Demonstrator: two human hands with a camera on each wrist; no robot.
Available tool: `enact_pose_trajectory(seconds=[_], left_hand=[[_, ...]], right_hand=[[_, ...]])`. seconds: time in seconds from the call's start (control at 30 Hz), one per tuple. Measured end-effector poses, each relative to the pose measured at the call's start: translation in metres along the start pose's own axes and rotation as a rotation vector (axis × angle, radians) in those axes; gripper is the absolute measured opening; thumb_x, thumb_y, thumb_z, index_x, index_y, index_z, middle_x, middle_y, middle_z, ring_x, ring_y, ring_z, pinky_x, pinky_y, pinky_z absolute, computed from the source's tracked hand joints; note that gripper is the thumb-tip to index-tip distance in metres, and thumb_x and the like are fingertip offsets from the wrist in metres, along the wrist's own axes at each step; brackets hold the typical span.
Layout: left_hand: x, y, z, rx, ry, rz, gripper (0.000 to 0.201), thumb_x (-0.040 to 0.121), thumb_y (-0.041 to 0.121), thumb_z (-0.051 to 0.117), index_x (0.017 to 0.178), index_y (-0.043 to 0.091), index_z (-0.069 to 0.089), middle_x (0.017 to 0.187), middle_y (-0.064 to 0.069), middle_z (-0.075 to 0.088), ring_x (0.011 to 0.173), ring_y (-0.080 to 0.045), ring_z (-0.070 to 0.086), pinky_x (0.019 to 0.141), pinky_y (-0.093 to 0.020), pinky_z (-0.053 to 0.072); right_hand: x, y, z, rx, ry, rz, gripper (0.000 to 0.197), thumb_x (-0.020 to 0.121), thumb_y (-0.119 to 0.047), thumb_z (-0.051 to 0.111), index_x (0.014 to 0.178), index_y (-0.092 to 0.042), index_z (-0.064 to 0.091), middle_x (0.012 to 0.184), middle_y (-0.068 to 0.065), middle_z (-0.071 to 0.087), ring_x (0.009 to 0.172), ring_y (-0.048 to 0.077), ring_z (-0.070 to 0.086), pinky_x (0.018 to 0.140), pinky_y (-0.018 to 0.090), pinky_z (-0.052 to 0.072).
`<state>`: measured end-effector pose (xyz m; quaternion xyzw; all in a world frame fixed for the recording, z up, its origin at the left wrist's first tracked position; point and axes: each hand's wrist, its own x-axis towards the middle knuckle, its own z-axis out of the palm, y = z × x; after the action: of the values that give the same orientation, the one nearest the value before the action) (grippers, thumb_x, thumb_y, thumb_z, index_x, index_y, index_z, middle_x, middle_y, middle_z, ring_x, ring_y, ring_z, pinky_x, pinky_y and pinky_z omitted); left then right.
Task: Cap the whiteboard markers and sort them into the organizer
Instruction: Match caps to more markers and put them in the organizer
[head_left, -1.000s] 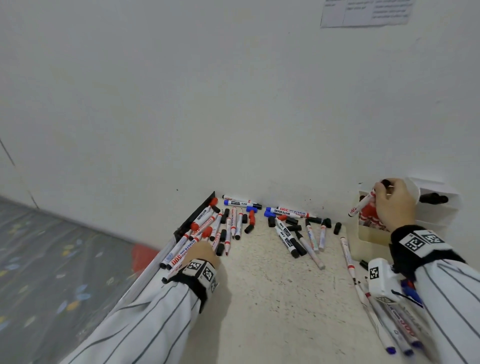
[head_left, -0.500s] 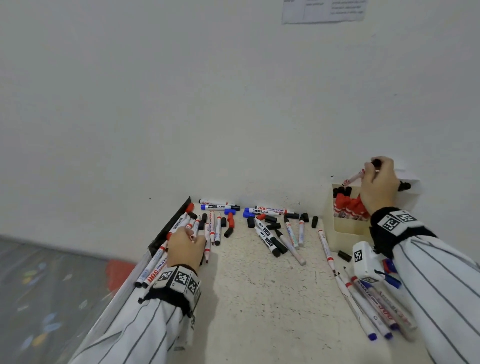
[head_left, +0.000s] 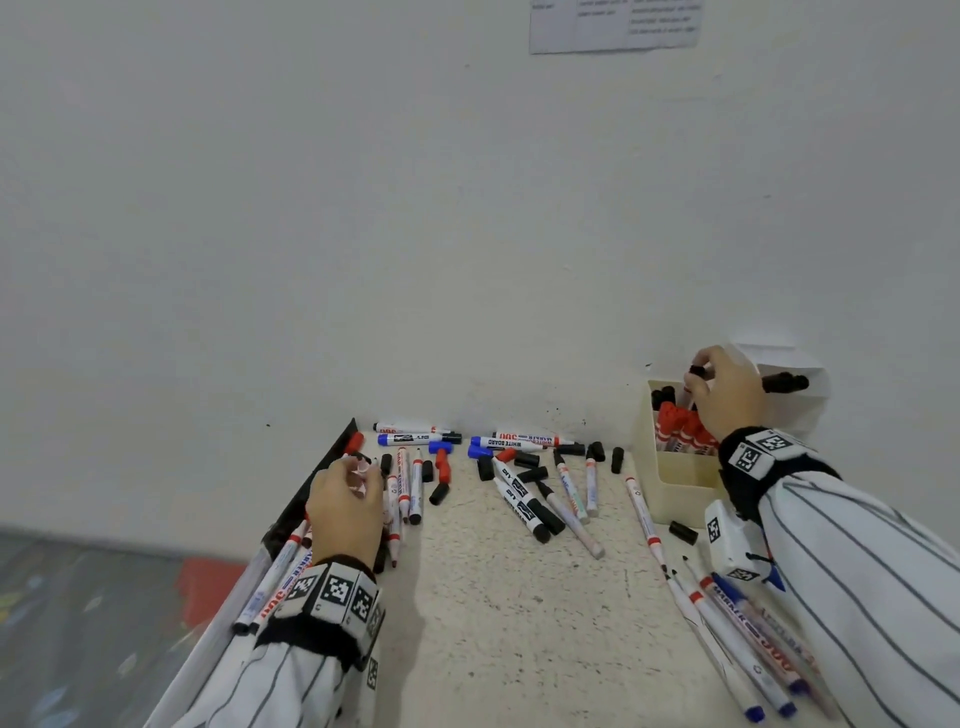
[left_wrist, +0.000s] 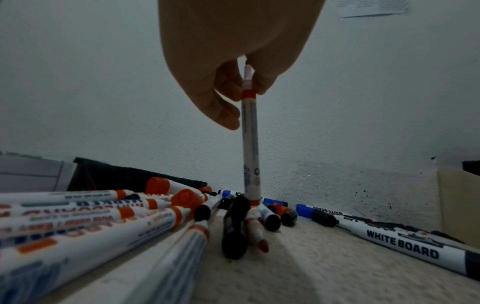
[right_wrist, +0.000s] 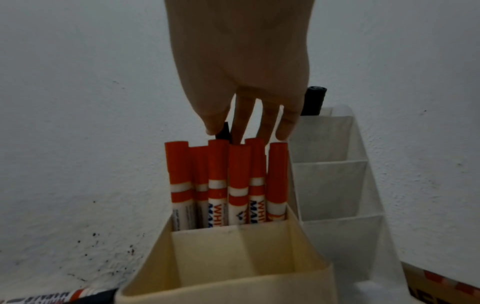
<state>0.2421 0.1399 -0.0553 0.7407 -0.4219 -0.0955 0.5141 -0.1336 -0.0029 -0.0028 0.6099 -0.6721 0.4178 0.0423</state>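
Observation:
My right hand (head_left: 698, 371) pinches the black cap (right_wrist: 224, 131) of a marker and holds it upright over the cream organizer (head_left: 675, 480). It is at the rear compartment, just behind several red-capped markers (right_wrist: 228, 174). My left hand (head_left: 358, 475) is at the pile on the left. It pinches a thin uncapped red marker (left_wrist: 250, 144) near the tip, and the marker's lower end rests among loose markers and caps (left_wrist: 235, 228). More markers (head_left: 524, 499) and black caps (head_left: 532, 474) lie along the wall.
A white tiered organizer (right_wrist: 330, 185) stands right of the cream one, with a black marker (right_wrist: 314, 100) in its top slot. Several blue and red markers (head_left: 748, 639) lie under my right forearm. A black tray edge (head_left: 311, 493) borders the table's left side.
My right hand turned its marker from slanted to upright and lowered it toward the organizer. My left hand lifted one thin red marker out of the left pile.

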Motion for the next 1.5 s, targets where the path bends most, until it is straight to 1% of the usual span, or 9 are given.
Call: enact_pose_trajectory(seconds=[0.33,0.5,0.7,0.77,0.87,1.0,1.1,1.2,1.5], left_hand=[[0.011,0.008,-0.016,-0.178,0.157,0.047,0.03,0.094,0.029,0.053,0.11,0.005,0.062,0.099,-0.003,0.057,0.088,-0.015,0.054,0.079,-0.024,0.041],[0.013,0.011,-0.024,-0.296,0.141,-0.016,0.017,0.097,0.032,0.045,0.101,0.018,0.055,0.084,0.002,0.06,0.074,-0.01,0.057,0.072,-0.024,0.05],[0.003,0.005,-0.02,-0.332,-0.19,-0.225,0.027,0.098,0.037,0.039,0.096,0.012,0.051,0.081,-0.007,0.059,0.058,-0.019,0.06,0.058,-0.035,0.054],[-0.006,0.003,-0.019,-0.284,-0.294,-0.269,0.03,0.099,0.036,0.037,0.097,0.01,0.052,0.076,-0.005,0.055,0.049,-0.015,0.055,0.048,-0.029,0.053],[-0.019,-0.005,-0.018,-0.213,-0.344,-0.358,0.025,0.101,0.031,0.033,0.095,0.014,0.051,0.067,-0.003,0.05,0.045,-0.012,0.047,0.04,-0.022,0.043],[-0.024,-0.022,-0.02,-0.118,-0.334,-0.495,0.024,0.1,0.024,0.031,0.105,0.009,0.05,0.068,-0.006,0.046,0.046,-0.014,0.039,0.042,-0.024,0.035],[-0.024,-0.033,-0.027,0.012,-0.357,-0.477,0.032,0.099,0.022,0.033,0.122,0.007,0.049,0.089,-0.009,0.059,0.058,-0.015,0.052,0.049,-0.023,0.044],[-0.024,-0.036,-0.034,0.063,-0.37,-0.429,0.04,0.096,0.023,0.04,0.133,0.008,0.046,0.118,-0.016,0.062,0.1,-0.029,0.063,0.086,-0.037,0.053],[-0.028,-0.038,-0.038,0.097,-0.348,-0.413,0.03,0.092,0.017,0.046,0.12,0.012,0.055,0.119,-0.007,0.06,0.099,-0.021,0.058,0.077,-0.026,0.049]], right_hand=[[0.001,0.019,0.015,-0.331,-0.363,0.106,0.043,0.096,-0.045,0.028,0.117,-0.023,0.059,0.114,0.019,0.061,0.109,0.038,0.052,0.096,0.048,0.042],[-0.003,0.012,0.02,-0.195,-0.385,0.055,0.037,0.099,-0.027,0.031,0.112,-0.002,0.055,0.119,0.027,0.057,0.109,0.04,0.052,0.097,0.043,0.039],[-0.014,-0.013,0.009,-0.156,-0.248,0.053,0.031,0.095,-0.021,0.038,0.107,-0.001,0.059,0.111,0.026,0.06,0.104,0.041,0.053,0.092,0.044,0.041],[-0.021,-0.034,0.009,-0.12,-0.151,-0.042,0.03,0.088,-0.019,0.042,0.104,-0.004,0.063,0.111,0.022,0.061,0.106,0.039,0.051,0.094,0.045,0.041],[-0.042,-0.079,0.019,0.067,-0.269,-0.11,0.022,0.088,-0.008,0.048,0.103,-0.006,0.063,0.111,0.015,0.06,0.105,0.03,0.052,0.093,0.041,0.042],[-0.089,-0.141,0.05,0.308,-0.6,-0.097,0.016,0.091,-0.01,0.05,0.096,-0.017,0.063,0.101,0.007,0.065,0.082,0.018,0.06,0.074,0.028,0.047],[-0.13,-0.179,0.074,0.303,-0.869,-0.248,0.016,0.092,-0.017,0.054,0.103,-0.017,0.064,0.106,0.002,0.064,0.091,0.013,0.058,0.086,0.027,0.049],[-0.167,-0.207,0.095,0.118,-1.07,-0.431,0.029,0.091,-0.027,0.055,0.119,-0.021,0.059,0.122,0.002,0.055,0.106,0.012,0.052,0.092,0.025,0.043],[-0.211,-0.223,0.121,-0.181,-0.984,-0.628,0.038,0.081,-0.048,0.06,0.118,-0.043,0.054,0.11,-0.005,0.049,0.099,0.014,0.049,0.079,0.029,0.047]])
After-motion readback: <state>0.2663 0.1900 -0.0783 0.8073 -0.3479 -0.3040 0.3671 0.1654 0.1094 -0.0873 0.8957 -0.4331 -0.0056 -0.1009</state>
